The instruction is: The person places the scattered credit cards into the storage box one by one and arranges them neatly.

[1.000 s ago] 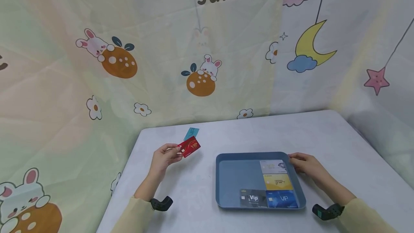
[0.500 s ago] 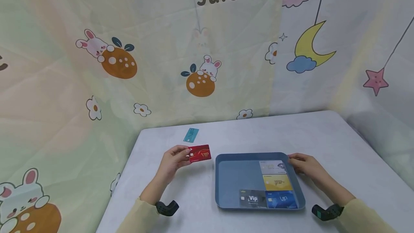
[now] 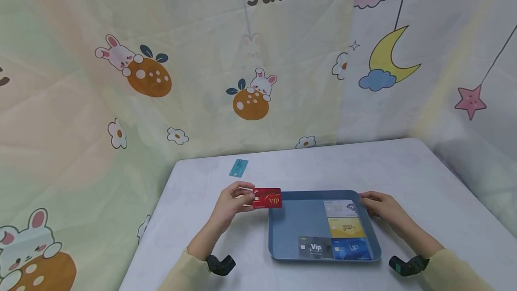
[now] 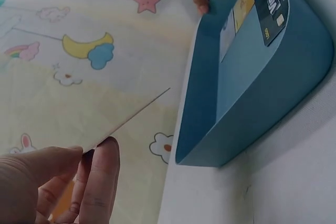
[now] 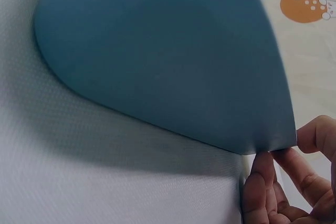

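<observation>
My left hand (image 3: pixel 232 203) pinches a red VIP card (image 3: pixel 268 198) by its left end, thumb against fingers, with the card's right end overlapping the back left corner of a blue-grey tray (image 3: pixel 296 226) in the head view. Seen in the left wrist view, the card (image 4: pixel 134 115) is edge-on and raised above the table. My right hand (image 3: pixel 381 205) grips the tray's back right corner, and the right wrist view has its fingers (image 5: pixel 299 169) against the outer wall. Inside the tray lie a silver card (image 3: pixel 340 209), a yellow card (image 3: pixel 346 227), a blue card (image 3: pixel 351 249) and a dark grey card (image 3: pixel 315 248).
A teal card (image 3: pixel 238 168) lies on the white table (image 3: pixel 323 169) near its back left edge, behind my left hand. A printed cloth backdrop (image 3: pixel 202 57) hangs behind the table.
My left hand has carried the red card rightward and somewhat nearer, from beside the teal card to the tray's edge, turning it level. My right hand and the tray have stayed put.
</observation>
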`<state>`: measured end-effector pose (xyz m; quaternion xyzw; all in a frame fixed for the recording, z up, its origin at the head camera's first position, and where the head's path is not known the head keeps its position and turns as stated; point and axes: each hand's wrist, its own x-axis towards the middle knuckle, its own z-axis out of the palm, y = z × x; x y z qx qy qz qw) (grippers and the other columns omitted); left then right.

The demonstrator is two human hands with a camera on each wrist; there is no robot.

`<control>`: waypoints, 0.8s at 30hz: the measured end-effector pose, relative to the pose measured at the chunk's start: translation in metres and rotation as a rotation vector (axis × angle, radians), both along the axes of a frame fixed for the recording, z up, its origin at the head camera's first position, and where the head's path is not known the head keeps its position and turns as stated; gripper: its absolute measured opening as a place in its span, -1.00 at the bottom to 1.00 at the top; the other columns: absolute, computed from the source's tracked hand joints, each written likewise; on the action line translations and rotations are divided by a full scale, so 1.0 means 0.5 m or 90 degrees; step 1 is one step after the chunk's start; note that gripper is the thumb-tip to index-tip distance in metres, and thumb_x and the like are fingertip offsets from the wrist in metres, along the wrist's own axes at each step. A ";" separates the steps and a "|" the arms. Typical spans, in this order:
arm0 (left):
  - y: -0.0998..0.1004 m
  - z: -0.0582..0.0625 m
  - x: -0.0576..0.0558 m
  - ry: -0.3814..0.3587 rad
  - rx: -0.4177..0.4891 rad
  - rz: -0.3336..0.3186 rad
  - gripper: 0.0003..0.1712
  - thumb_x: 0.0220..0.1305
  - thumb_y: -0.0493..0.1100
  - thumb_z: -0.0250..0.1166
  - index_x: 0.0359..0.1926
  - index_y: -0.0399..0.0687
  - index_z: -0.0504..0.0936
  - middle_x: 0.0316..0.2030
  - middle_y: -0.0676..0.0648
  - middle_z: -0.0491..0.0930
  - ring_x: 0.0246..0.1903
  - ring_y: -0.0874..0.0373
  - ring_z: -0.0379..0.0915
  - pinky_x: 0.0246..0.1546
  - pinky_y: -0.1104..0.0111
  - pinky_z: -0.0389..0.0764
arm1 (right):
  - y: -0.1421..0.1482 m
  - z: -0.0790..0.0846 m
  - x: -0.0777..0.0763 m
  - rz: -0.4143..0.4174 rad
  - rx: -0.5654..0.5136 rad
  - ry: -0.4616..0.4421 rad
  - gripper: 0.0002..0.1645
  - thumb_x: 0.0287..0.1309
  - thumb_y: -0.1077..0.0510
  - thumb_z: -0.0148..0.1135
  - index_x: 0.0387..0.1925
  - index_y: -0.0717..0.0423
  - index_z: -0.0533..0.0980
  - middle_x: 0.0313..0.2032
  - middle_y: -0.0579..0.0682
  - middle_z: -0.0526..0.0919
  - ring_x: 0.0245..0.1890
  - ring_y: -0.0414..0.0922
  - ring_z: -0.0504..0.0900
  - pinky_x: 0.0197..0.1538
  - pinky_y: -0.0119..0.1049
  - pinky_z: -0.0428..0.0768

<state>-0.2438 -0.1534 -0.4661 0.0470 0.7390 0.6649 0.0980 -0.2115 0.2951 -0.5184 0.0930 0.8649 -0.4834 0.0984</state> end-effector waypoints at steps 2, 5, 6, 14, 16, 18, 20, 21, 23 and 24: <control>0.008 0.003 0.003 0.006 -0.001 -0.010 -0.57 0.33 -0.18 0.43 0.16 -0.23 0.60 0.00 -0.26 0.67 -0.07 0.02 0.69 -0.16 0.19 0.77 | -0.001 -0.001 0.001 -0.001 0.001 0.000 -0.34 0.46 -0.04 0.10 0.29 0.43 0.43 0.13 0.35 0.62 -0.04 -0.01 0.62 -0.04 -0.21 0.63; 0.019 0.007 0.006 0.019 -0.017 -0.025 -0.59 0.33 -0.18 0.42 0.14 -0.22 0.61 0.00 -0.26 0.65 -0.08 0.02 0.69 -0.17 0.18 0.77 | 0.000 -0.002 0.000 0.001 0.003 0.004 -0.34 0.47 -0.05 0.09 0.30 0.43 0.42 0.15 0.36 0.61 -0.02 0.00 0.62 -0.02 -0.19 0.64; 0.023 0.007 0.006 0.024 -0.026 -0.028 -0.60 0.33 -0.18 0.42 0.13 -0.21 0.61 -0.01 -0.26 0.65 -0.09 0.03 0.69 -0.18 0.18 0.78 | 0.000 -0.002 0.000 0.003 0.003 0.005 -0.33 0.48 -0.06 0.09 0.30 0.44 0.42 0.15 0.37 0.60 -0.02 0.01 0.62 -0.01 -0.17 0.65; 0.052 -0.002 0.010 0.048 -0.079 -0.053 -0.70 0.33 -0.23 0.41 0.04 -0.21 0.66 -0.11 -0.23 0.71 -0.23 0.02 0.75 -0.25 0.20 0.78 | 0.002 -0.005 0.001 0.001 -0.001 0.004 -0.33 0.48 -0.05 0.09 0.30 0.45 0.41 0.14 0.37 0.61 -0.03 0.00 0.62 -0.02 -0.17 0.64; 0.059 -0.004 0.012 0.052 -0.085 -0.056 -0.71 0.33 -0.24 0.41 0.03 -0.21 0.66 -0.14 -0.22 0.71 -0.26 0.02 0.76 -0.27 0.22 0.78 | 0.001 -0.005 0.003 0.000 -0.001 0.003 -0.34 0.48 -0.05 0.09 0.30 0.43 0.42 0.15 0.36 0.61 -0.02 0.00 0.63 -0.01 -0.18 0.64; 0.068 -0.006 0.014 0.055 -0.089 -0.058 -0.71 0.32 -0.25 0.42 0.03 -0.21 0.64 -0.16 -0.20 0.71 -0.28 0.02 0.77 -0.30 0.22 0.78 | 0.001 -0.005 0.003 0.003 -0.001 0.008 -0.33 0.48 -0.05 0.09 0.30 0.44 0.42 0.15 0.37 0.60 -0.02 0.01 0.63 -0.01 -0.16 0.64; 0.078 -0.007 0.016 0.057 -0.091 -0.062 -0.69 0.32 -0.26 0.42 0.04 -0.21 0.63 -0.17 -0.20 0.71 -0.29 0.02 0.78 -0.31 0.23 0.78 | 0.001 -0.005 0.002 0.002 0.000 0.009 -0.33 0.48 -0.06 0.09 0.30 0.44 0.42 0.15 0.37 0.60 -0.01 0.02 0.63 0.00 -0.15 0.65; 0.083 -0.007 0.017 0.059 -0.093 -0.065 -0.68 0.32 -0.26 0.42 0.06 -0.23 0.62 -0.17 -0.19 0.71 -0.29 0.01 0.78 -0.32 0.23 0.78 | 0.001 -0.004 0.003 0.001 0.000 0.009 -0.33 0.48 -0.06 0.09 0.30 0.43 0.42 0.16 0.37 0.60 -0.01 0.02 0.63 0.00 -0.15 0.65; 0.092 -0.009 0.020 0.064 -0.102 -0.072 -0.65 0.31 -0.27 0.42 0.08 -0.26 0.62 -0.17 -0.19 0.70 -0.30 0.02 0.78 -0.33 0.24 0.78 | 0.001 -0.004 0.003 0.002 0.001 0.011 -0.33 0.48 -0.06 0.09 0.30 0.44 0.42 0.15 0.37 0.60 -0.02 0.01 0.63 -0.01 -0.16 0.65; 0.095 -0.010 0.020 0.068 -0.109 -0.075 -0.64 0.31 -0.27 0.42 0.09 -0.26 0.62 -0.18 -0.18 0.70 -0.30 0.03 0.78 -0.33 0.25 0.78 | 0.001 -0.005 0.003 0.003 0.000 0.012 -0.33 0.48 -0.05 0.09 0.30 0.44 0.42 0.15 0.37 0.60 -0.02 0.01 0.63 -0.02 -0.17 0.65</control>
